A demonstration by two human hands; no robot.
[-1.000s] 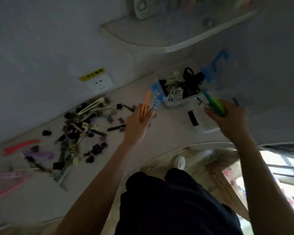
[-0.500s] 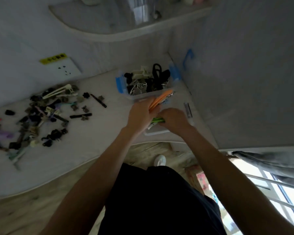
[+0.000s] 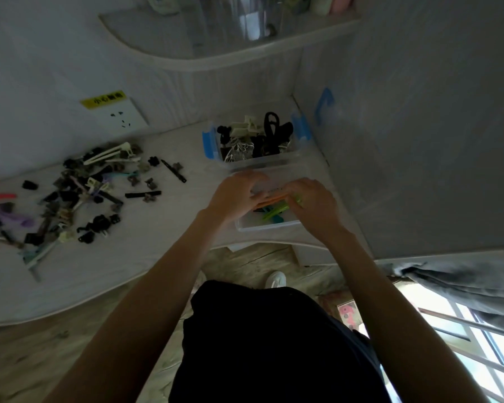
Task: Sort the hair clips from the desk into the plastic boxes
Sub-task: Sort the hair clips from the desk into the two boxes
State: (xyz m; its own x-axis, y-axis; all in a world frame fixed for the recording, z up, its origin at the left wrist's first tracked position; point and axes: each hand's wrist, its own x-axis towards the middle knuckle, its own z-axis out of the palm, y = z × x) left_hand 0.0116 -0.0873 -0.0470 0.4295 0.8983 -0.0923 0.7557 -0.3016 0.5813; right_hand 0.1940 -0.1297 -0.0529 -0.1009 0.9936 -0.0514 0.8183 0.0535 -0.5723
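Many hair clips [image 3: 79,196] remain heaped on the desk [image 3: 163,251], well to the left of the near box [image 3: 266,226], my landmark for this entry. Most are dark; a red one and some purple ones lie at the far left end.

Change noted: a second ago my left hand [image 3: 234,199] held the orange clips [image 3: 271,199] out over the desk, left of the far box, and the right hand [image 3: 314,203] was apart, off to the right, with the green clips [image 3: 277,212]. Both hands have since come together over the near box. I read this as the drop-off step for the coloured long clips; release is not yet done.

Grip: left hand's fingers are curled round the orange clips at their left end. Right hand's fingers are curled over the green clips at their right end, which angle down into the near box.

Containers: the near box is clear plastic, at the desk's front edge; I see a teal piece and something dark inside, under the green clips. Just behind it stands the far box [image 3: 301,132], with blue latches, filled with black and white clips.

Judgement: the bulk of the sorting is left.
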